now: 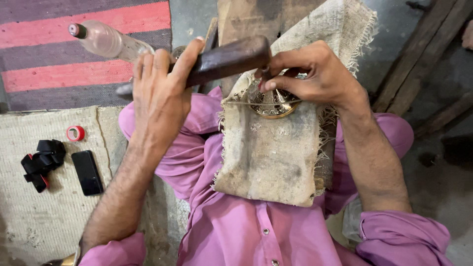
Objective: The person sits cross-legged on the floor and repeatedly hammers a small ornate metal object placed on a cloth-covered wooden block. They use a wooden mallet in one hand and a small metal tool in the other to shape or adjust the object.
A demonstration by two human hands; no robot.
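Left hand (160,93) is clenched round the dark wooden mallet (224,61), its long axis running across toward the right hand (313,74). Right fingers pinch a small tool on the brass piece (273,106), atop the burlap pad (266,152) on the lap

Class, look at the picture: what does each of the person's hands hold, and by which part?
The left hand grips a dark wooden block-like mallet around its near end. The right hand pinches a thin metal tool near its top, over a round brass piece.
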